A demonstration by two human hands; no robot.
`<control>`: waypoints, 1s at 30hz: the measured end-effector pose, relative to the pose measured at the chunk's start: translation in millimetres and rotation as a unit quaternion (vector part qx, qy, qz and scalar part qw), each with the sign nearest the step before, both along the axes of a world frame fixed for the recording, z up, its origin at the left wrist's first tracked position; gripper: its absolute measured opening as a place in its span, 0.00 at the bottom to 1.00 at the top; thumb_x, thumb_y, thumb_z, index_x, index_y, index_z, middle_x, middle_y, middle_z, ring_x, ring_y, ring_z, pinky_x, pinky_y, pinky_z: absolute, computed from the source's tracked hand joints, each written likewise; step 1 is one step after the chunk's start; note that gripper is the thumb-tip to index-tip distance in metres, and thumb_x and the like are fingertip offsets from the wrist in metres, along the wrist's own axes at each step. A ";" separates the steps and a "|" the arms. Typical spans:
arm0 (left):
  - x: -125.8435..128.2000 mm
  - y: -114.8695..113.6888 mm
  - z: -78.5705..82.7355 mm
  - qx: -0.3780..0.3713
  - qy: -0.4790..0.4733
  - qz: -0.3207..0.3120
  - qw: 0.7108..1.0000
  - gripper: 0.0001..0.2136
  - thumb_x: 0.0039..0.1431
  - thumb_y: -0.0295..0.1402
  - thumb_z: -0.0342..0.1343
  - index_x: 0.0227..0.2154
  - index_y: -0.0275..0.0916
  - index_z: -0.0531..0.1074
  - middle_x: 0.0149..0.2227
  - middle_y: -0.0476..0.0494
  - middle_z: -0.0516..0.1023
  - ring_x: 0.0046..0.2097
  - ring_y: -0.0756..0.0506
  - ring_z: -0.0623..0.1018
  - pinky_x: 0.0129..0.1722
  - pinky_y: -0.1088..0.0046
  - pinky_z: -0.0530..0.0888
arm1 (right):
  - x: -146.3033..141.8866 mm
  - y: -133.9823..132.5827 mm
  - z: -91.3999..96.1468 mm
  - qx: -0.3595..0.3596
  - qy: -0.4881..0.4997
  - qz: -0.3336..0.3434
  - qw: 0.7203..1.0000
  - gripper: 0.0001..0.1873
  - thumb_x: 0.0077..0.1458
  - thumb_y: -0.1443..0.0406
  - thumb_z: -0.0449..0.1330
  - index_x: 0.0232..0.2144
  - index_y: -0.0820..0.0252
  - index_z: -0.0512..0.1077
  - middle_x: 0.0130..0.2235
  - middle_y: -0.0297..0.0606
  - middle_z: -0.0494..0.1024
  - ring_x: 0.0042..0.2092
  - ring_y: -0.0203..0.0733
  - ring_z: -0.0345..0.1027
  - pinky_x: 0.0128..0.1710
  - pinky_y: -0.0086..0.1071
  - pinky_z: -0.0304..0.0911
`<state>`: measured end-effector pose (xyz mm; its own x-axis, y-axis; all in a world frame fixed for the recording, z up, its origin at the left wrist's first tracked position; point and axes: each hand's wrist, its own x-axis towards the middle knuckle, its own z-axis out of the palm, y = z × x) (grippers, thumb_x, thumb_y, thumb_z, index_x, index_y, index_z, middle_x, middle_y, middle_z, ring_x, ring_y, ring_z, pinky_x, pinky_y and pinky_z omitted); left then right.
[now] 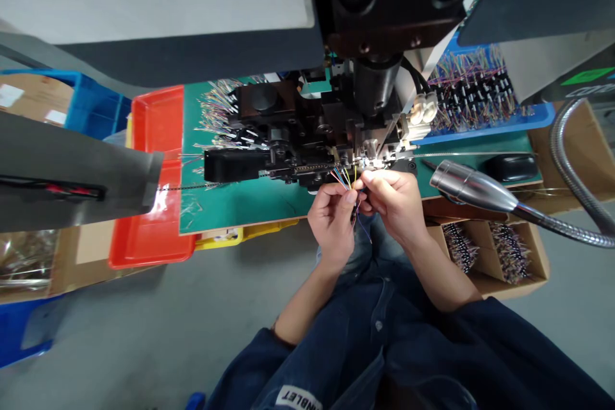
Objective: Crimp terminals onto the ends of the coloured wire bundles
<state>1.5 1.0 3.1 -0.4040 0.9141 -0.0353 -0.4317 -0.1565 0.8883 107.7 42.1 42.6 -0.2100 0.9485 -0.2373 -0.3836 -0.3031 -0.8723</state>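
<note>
Both my hands are raised at the front of a black crimping machine (331, 118). My left hand (335, 218) is closed around a bundle of thin coloured wires (344, 177), whose blue, red, white and yellow ends fan out above the fingers. A dark part of the bundle and a loose purple wire hang below, between the hands. My right hand (396, 205) pinches at the wires with thumb and forefinger, close under the machine's lit working point. Exactly which wire sits in that pinch is too small to make out.
Wire bundles fill a blue tray (480, 134) at right and cardboard boxes (535, 250) below. A lamp (473, 186) on a bendable neck reaches in from the right. Left are a red tray (154, 240), a grey machine arm (72, 170) and a green mat (230, 205).
</note>
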 end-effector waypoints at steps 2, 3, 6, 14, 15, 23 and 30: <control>0.2 0.3 -0.5 -0.001 0.004 0.007 1.000 0.14 0.69 0.44 0.75 0.38 0.41 0.79 0.34 0.50 0.88 0.27 0.50 0.83 0.29 0.75 0.83 | -0.3 0.1 -0.3 -0.002 -0.004 -0.001 1.000 0.21 0.65 0.48 0.75 0.29 0.57 0.85 0.18 0.25 0.64 0.21 0.33 0.58 0.24 0.31 0.59; 0.3 0.4 -0.5 -0.002 0.008 0.008 1.000 0.14 0.69 0.44 0.75 0.38 0.42 0.78 0.33 0.50 0.88 0.27 0.50 0.83 0.29 0.74 0.83 | -0.4 0.2 -0.4 -0.003 -0.008 -0.001 1.000 0.21 0.65 0.47 0.75 0.29 0.56 0.85 0.17 0.25 0.64 0.21 0.33 0.57 0.24 0.31 0.59; 0.3 0.3 0.6 -0.005 0.014 0.006 1.000 0.15 0.69 0.45 0.74 0.39 0.42 0.78 0.34 0.50 0.88 0.26 0.51 0.83 0.30 0.74 0.83 | 0.1 0.6 0.4 0.007 -0.025 -0.003 1.000 0.22 0.64 0.46 0.75 0.29 0.56 0.85 0.17 0.26 0.64 0.21 0.34 0.58 0.23 0.32 0.60; -0.2 -2.1 -0.2 0.023 0.009 -0.035 0.999 0.13 0.71 0.43 0.74 0.38 0.42 0.78 0.29 0.53 0.82 0.26 0.50 0.82 0.31 0.73 0.83 | 6.2 -1.7 4.6 0.069 -0.093 0.006 0.993 0.20 0.65 0.46 0.75 0.33 0.54 0.87 0.19 0.28 0.68 0.21 0.35 0.59 0.22 0.32 0.61; 0.0 -2.2 -0.5 0.019 0.009 -0.033 0.999 0.14 0.70 0.43 0.75 0.38 0.42 0.78 0.29 0.53 0.82 0.26 0.50 0.82 0.30 0.73 0.82 | 6.6 -2.0 3.6 0.066 -0.095 0.006 0.993 0.20 0.65 0.46 0.75 0.32 0.54 0.87 0.19 0.28 0.68 0.21 0.35 0.59 0.21 0.32 0.60; 1.8 0.6 3.5 0.014 -0.002 -0.012 1.000 0.15 0.69 0.42 0.76 0.35 0.42 0.77 0.31 0.52 0.84 0.27 0.51 0.82 0.29 0.75 0.81 | 3.7 -1.1 -3.6 0.023 -0.043 0.003 0.999 0.23 0.65 0.44 0.75 0.32 0.55 0.87 0.17 0.25 0.63 0.20 0.33 0.54 0.22 0.31 0.60; 1.7 0.9 3.4 0.005 0.002 -0.007 1.000 0.16 0.68 0.44 0.76 0.36 0.42 0.76 0.32 0.52 0.84 0.26 0.51 0.81 0.29 0.74 0.82 | 2.4 -0.6 -1.3 0.005 -0.048 0.000 0.999 0.23 0.64 0.44 0.75 0.32 0.56 0.87 0.16 0.25 0.62 0.21 0.35 0.57 0.22 0.31 0.61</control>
